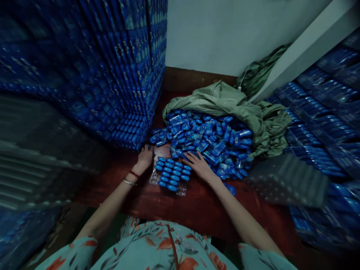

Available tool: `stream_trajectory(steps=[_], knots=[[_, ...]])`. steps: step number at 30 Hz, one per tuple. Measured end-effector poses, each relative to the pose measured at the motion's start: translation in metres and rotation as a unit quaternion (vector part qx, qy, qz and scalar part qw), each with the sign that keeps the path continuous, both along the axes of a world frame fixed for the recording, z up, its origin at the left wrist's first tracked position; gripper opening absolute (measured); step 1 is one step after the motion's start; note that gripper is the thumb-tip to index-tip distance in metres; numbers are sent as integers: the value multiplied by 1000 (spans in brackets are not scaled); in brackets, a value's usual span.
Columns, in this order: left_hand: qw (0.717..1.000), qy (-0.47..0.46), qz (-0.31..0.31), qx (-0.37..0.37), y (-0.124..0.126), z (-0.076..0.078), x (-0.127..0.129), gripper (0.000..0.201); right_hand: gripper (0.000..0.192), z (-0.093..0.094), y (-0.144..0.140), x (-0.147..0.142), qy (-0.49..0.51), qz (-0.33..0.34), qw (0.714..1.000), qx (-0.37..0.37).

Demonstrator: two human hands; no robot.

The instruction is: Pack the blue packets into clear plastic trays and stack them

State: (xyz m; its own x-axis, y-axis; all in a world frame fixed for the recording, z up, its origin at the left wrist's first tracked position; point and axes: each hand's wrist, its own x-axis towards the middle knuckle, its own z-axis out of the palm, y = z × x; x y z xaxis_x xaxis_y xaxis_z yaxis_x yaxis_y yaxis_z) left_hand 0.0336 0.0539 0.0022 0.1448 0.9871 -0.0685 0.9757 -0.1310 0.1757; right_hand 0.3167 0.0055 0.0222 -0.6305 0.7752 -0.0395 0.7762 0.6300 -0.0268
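Observation:
A clear plastic tray (154, 177) lies on the red table, with rows of small, rounded blue bottles (172, 173) standing packed in it. Just beyond its left corner is my left hand (145, 156), its fingers bent around a blue bottle (149, 147) that is mostly covered. My right hand (199, 165) lies palm down with fingers spread, over the near edge of a loose heap of blue labelled bottles (208, 137). It touches the heap beside the tray's right side and grips nothing that I can see.
High stacks of filled blue trays (132, 75) rise at the left, and more stacks (317, 123) stand at the right. Nested clear trays (289, 180) sit right of the heap. A green sack (222, 99) lies behind it, against the wall. The red tabletop (202, 208) runs along the front.

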Motion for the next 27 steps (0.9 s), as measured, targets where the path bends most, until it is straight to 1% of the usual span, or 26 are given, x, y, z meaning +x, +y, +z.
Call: stream_trajectory(steps=[2, 3, 4, 5, 7, 8, 9, 10, 12, 14, 15, 17, 18, 20, 22, 23, 25, 27], knots=[[1000, -1, -12, -3, -6, -3, 1, 39, 47, -1, -5, 4, 88, -31, 996, 5], [1000, -1, -20, 0, -11, -5, 0, 39, 47, -1, -10, 6, 148, -63, 987, 13], [999, -3, -32, 8, -18, -7, -4, 40, 46, -1, -16, 8, 218, -109, 970, 26], [998, -8, -50, 23, -26, -9, -9, 41, 43, 0, -24, 10, 292, -167, 941, 42], [993, -31, -95, 64, -46, -13, -24, 41, 37, 3, -45, 14, 426, -281, 858, 59], [989, -51, -113, 84, -57, -15, -33, 41, 36, 5, -58, 15, 474, -324, 817, 52], [985, -76, -119, 101, -69, -16, -41, 41, 36, 6, -71, 15, 507, -351, 787, 34], [982, -105, -112, 111, -81, -17, -50, 41, 35, 7, -85, 14, 527, -363, 768, 7], [977, -162, -68, 124, -104, -14, -62, 41, 30, 7, -110, 7, 541, -369, 754, -44], [971, -202, -23, 125, -122, -6, -66, 41, 24, 3, -127, -5, 534, -372, 756, -64], [969, -216, -10, 121, -129, -1, -64, 41, 22, -1, -132, -13, 526, -371, 763, -57], [963, -244, -8, 116, -136, 8, -55, 40, 16, -12, -134, -28, 505, -353, 788, -15], [958, -259, -14, 118, -136, 12, -49, 38, 14, -18, -133, -34, 493, -331, 805, 9], [950, -282, -32, 130, -132, 14, -37, 32, 15, -29, -128, -40, 468, -271, 840, 44], [945, -289, -59, 141, -124, 11, -29, 26, 20, -35, -122, -38, 437, -211, 873, 48], [944, -286, -77, 145, -120, 8, -28, 26, 23, -35, -119, -34, 419, -188, 887, 41], [943, -267, -129, 153, -113, 0, -28, 29, 26, -29, -115, -25, 379, -150, 913, 15], [941, -235, -185, 162, -107, -6, -32, 33, 29, -17, -111, -17, 335, -116, 935, -14]])
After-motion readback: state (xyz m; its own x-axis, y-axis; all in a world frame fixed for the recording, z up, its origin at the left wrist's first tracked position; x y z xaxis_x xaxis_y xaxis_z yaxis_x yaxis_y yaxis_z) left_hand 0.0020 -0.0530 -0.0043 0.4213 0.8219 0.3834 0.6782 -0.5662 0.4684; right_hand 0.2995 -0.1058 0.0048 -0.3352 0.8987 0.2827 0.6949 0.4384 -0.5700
